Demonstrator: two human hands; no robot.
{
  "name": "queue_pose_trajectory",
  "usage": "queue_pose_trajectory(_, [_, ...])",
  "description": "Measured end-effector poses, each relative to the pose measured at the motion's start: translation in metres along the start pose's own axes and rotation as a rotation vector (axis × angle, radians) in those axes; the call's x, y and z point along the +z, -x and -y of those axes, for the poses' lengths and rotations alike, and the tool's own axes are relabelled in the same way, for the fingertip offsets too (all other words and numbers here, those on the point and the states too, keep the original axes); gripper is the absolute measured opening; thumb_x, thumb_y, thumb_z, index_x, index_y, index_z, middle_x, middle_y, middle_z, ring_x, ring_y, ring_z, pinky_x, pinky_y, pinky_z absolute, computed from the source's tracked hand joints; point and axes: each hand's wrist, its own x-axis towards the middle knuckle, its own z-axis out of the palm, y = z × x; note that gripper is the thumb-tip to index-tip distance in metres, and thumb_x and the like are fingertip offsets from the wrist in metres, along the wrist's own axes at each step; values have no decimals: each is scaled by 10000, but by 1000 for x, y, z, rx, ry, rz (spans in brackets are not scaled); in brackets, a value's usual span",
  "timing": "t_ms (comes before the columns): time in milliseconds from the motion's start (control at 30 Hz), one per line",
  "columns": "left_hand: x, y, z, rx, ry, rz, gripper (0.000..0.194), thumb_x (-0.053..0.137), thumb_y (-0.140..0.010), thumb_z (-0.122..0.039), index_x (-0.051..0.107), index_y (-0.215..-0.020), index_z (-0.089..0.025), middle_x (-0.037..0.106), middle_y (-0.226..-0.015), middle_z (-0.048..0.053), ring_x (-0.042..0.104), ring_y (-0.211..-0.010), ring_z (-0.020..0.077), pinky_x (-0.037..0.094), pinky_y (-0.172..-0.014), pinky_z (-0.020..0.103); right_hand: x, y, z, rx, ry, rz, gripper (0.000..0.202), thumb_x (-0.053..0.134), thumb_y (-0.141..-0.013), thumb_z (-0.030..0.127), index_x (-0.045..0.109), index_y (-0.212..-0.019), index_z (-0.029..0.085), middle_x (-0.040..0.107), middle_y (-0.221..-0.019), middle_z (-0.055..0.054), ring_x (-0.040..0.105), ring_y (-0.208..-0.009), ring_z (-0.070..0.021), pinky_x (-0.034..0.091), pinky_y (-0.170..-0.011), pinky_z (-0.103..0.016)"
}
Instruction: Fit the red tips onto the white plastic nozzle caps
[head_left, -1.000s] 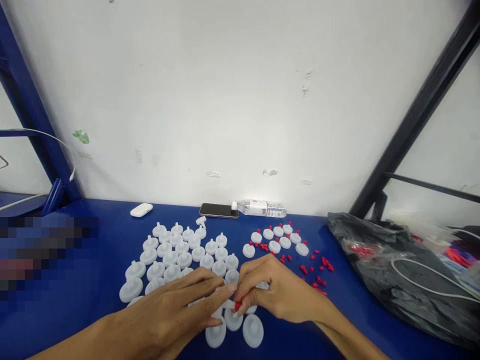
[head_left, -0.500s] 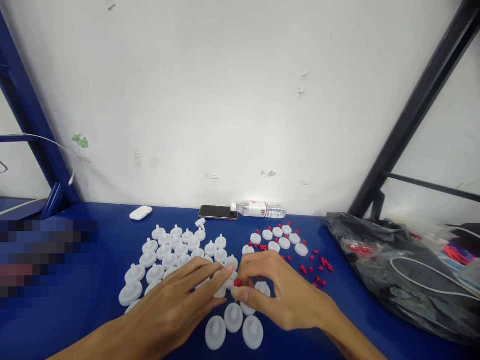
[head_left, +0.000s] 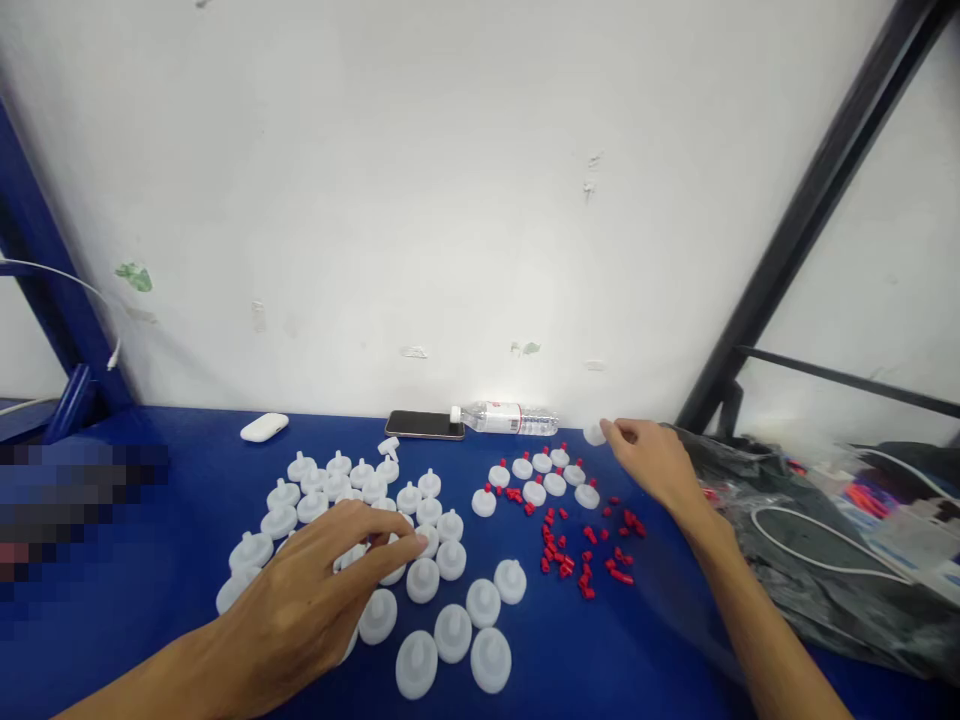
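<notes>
White discs (head_left: pixel 452 633) with stems spread over the middle and left of the blue table (head_left: pixel 577 665), as seen from the head camera, most standing stem up and many crowded edge to edge. One more is at the fingertips of the right hand (head_left: pixel 649 462), pinched between thumb and forefinger near the back wall (head_left: pixel 420 190); the fingers cover part of it. The left hand (head_left: pixel 319 575) is over the crowded group, forefinger reaching forward and the others bent; whether it grips anything cannot be told, and it hides several discs below and behind it. Right of that group stands a smaller cluster with red tips (head_left: pixel 555 553) on the stems, and more tips lie loose just in front of it, between the two forearms. At the back edge, a phone (head_left: pixel 425 425) lies flat with a clear bottle (head_left: pixel 504 417) on its side at the phone's right end; a white case (head_left: pixel 265 428) lies farther left. Beyond the right forearm, a black bag (head_left: pixel 814 610) with a white cable (head_left: pixel 840 568) across it takes up the table's right side. A pixelated patch at the left edge is unreadable.
</notes>
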Motion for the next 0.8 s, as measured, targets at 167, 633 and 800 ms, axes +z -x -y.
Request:
queue_pose_trajectory(167, [-1, 0, 2, 24, -14, -9, 622, 369, -913, 170, 630, -1311, -230, 640, -1121, 53, 552, -844, 117, 494, -802, 257, 23, -10, -25, 150, 83, 225, 358, 676, -1009, 370, 634, -1319, 195, 653, -1332, -90, 683, -1109, -256, 597, -925, -458])
queue_pose_trajectory(633, [1, 3, 11, 95, -19, -27, 674, 334, -825, 199, 640, -1284, -187, 638, -1096, 63, 511, -786, 118, 458, -684, 250, 3, 21, 34, -308, -220, 200, 388, 527, -1013, 544, 746, -986, 226, 745, -795, -21, 653, -701, -194, 460, -670, -290])
queue_pose_trajectory(800, [-2, 0, 8, 91, -42, -34, 623, 352, -843, 181, 641, -1251, -191, 656, -1069, 55, 568, -808, 120, 481, -706, 242, 1, 48, 64, -502, -444, 611, 303, 769, -862, 543, 812, -935, 253, 714, -699, 29, 563, -594, -131, 404, -553, -238])
